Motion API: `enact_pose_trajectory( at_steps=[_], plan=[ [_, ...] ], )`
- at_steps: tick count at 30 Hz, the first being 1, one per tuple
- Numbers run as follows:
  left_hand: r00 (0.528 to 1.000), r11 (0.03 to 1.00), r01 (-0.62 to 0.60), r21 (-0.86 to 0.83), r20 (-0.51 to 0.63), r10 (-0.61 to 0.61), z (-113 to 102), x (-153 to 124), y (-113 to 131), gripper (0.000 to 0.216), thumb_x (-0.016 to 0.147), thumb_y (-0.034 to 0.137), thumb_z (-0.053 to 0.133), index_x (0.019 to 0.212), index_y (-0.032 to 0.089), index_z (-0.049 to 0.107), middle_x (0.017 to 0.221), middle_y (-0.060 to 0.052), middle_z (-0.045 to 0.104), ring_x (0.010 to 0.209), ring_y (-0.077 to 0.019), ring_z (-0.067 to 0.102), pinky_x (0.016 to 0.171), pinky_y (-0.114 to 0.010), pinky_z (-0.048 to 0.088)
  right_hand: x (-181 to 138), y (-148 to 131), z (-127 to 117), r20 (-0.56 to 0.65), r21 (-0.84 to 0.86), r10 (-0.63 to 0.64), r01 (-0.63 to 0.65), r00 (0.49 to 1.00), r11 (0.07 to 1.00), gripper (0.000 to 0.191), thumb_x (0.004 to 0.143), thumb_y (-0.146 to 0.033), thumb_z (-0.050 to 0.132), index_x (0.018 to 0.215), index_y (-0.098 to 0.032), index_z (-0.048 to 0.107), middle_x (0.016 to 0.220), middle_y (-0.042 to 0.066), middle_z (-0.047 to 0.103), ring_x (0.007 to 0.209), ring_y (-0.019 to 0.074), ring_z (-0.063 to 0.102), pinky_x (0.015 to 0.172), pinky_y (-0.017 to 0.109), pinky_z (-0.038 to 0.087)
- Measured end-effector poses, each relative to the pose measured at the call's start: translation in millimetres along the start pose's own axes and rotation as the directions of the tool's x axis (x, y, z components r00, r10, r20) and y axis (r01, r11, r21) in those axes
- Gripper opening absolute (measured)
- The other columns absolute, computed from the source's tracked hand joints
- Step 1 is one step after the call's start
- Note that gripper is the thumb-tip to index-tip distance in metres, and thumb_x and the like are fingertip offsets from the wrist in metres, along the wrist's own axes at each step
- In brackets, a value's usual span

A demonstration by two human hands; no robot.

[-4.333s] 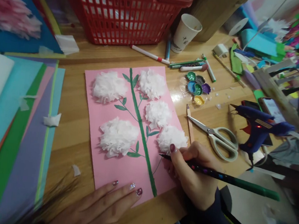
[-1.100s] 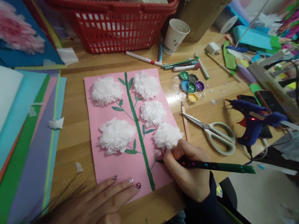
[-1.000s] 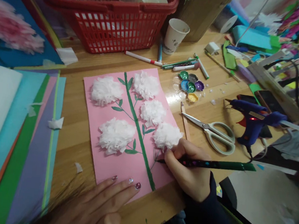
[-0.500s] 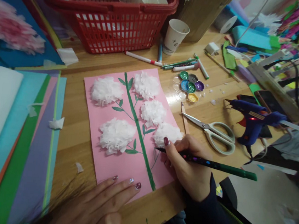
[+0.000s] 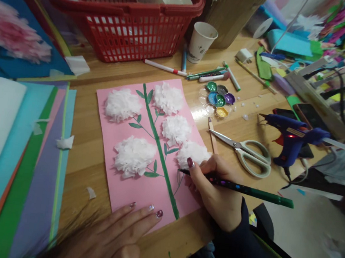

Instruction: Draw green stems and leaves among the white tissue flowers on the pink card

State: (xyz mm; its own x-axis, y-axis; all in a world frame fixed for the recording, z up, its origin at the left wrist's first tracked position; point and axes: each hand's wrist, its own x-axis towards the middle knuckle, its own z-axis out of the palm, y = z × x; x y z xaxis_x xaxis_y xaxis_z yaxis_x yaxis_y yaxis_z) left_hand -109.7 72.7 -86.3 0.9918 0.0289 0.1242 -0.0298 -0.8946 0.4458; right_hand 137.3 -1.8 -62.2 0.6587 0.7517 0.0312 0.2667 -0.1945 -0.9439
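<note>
A pink card [image 5: 141,191] lies on the wooden table, bearing several white tissue flowers [image 5: 133,155] along a painted green stem [image 5: 160,156] with small leaves. My right hand [image 5: 218,191] is closed round a long dark paintbrush [image 5: 246,189] with a green end. Its tip touches the card just right of the stem, below the lowest right flower. My left hand [image 5: 118,238] lies flat with fingers stretched out, pressing the card's near edge.
A small paint palette [image 5: 220,96], scissors [image 5: 246,153] and a blue glue gun [image 5: 291,137] lie to the right. Markers [image 5: 166,67], a paper cup [image 5: 202,39] and a red basket [image 5: 125,17] stand behind the card. Stacked coloured sheets [image 5: 17,162] fill the left.
My right hand has shifted the brush tip slightly up and left on the card near the stem, with the handle now tilted lower at the right. The left hand stays put.
</note>
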Motion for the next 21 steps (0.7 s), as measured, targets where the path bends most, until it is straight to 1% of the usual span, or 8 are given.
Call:
enact_pose_trajectory(
  at_steps=[2,5,10,14,18,21],
  plan=[
    [1.000,1.000,0.007,0.022,-0.002,-0.007,0.6,0.5,-0.5,0.032,0.073,0.007,0.045,0.095,0.023,0.061,0.154,0.003,0.032,0.139,-0.0148,0.036,0.110,-0.031,0.042,0.2,-0.1,0.4,0.004,-0.016,-0.006,0.006,1.000,1.000,0.033,0.085,-0.023,0.065,0.061,-0.022,0.042,0.050,-0.004,0.054,0.043,0.0084,0.047,0.042,0.024,0.037],
    [1.000,0.999,0.002,0.032,-0.014,-0.002,0.7,1.6,-2.2,0.031,0.073,0.008,0.045,0.094,0.024,0.061,0.155,0.004,0.031,0.140,-0.0141,0.034,0.109,-0.031,0.043,1.0,-1.2,0.8,0.002,-0.033,-0.022,0.022,1.000,0.999,0.034,0.084,-0.024,0.066,0.059,-0.021,0.042,0.049,-0.004,0.053,0.042,0.0076,0.044,0.039,0.023,0.034],
    [0.999,1.000,-0.010,0.002,0.040,0.010,-0.5,1.8,-2.5,0.028,0.072,0.007,0.046,0.089,0.024,0.061,0.154,0.004,0.032,0.139,-0.0174,0.037,0.110,-0.033,0.042,2.1,-3.7,0.3,0.024,-0.080,-0.038,0.040,0.999,0.996,0.033,0.083,-0.023,0.065,0.059,-0.021,0.043,0.050,-0.004,0.052,0.043,0.0075,0.043,0.040,0.023,0.033],
    [1.000,1.000,-0.017,0.013,0.021,0.017,-1.5,1.0,-1.4,0.028,0.070,0.006,0.046,0.088,0.024,0.059,0.154,0.002,0.031,0.138,-0.0171,0.039,0.110,-0.033,0.043,2.6,-5.3,-0.6,0.048,-0.100,-0.074,0.078,0.996,0.992,0.034,0.082,-0.020,0.065,0.057,-0.021,0.042,0.049,-0.005,0.050,0.043,0.0067,0.041,0.042,0.023,0.033],
    [0.999,1.000,-0.021,0.014,0.031,0.020,-2.8,1.6,-1.3,0.026,0.070,0.008,0.047,0.087,0.023,0.059,0.155,0.001,0.029,0.138,-0.0185,0.038,0.109,-0.035,0.044,3.1,-7.3,-2.4,0.076,-0.128,-0.113,0.122,0.991,0.984,0.034,0.081,-0.017,0.064,0.056,-0.020,0.042,0.050,-0.005,0.047,0.045,0.0061,0.039,0.043,0.022,0.032],
    [0.999,0.999,-0.021,0.024,0.032,0.021,-5.0,3.2,-1.3,0.025,0.070,0.007,0.046,0.086,0.023,0.059,0.154,0.001,0.031,0.137,-0.0181,0.039,0.108,-0.033,0.044,3.3,-8.6,-3.2,0.087,-0.151,-0.148,0.160,0.985,0.976,0.035,0.080,-0.015,0.063,0.054,-0.020,0.040,0.049,-0.006,0.043,0.045,0.0054,0.036,0.043,0.021,0.030]
  ],
)
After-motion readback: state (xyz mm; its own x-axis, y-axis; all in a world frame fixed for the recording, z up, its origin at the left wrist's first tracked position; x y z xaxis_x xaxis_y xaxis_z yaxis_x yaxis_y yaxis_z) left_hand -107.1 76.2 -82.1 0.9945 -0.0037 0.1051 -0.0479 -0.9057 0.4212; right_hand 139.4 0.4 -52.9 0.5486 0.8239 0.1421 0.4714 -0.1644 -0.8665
